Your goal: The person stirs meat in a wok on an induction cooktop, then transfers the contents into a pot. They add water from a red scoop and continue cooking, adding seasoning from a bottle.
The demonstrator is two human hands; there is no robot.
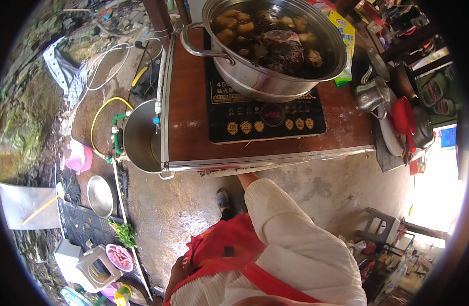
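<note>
My right arm in a white ribbed sleeve (280, 214) reaches forward, and the wrist of my right hand (248, 178) goes in under the front edge of the wooden-top table (188, 137). The tabletop hides its fingers and anything they touch. Low beside my red apron (227, 239) hangs my left hand (180, 269), its fingers too unclear to make out. On the table, a large steel pot (265, 89) stands on a black induction cooker (267, 130) with a lit display. Dark broth (255, 43) with meat and pale chunks fills the pot.
A yellow-green packet (345, 48) lies right of the pot, near a steel jug (372, 94) and a red ladle-like utensil (404, 120). Left of the table are a deep steel basin (142, 135), a hose (99, 120), a metal bowl (101, 196) and a pink bowl of meat (119, 257). A stool (377, 227) stands right.
</note>
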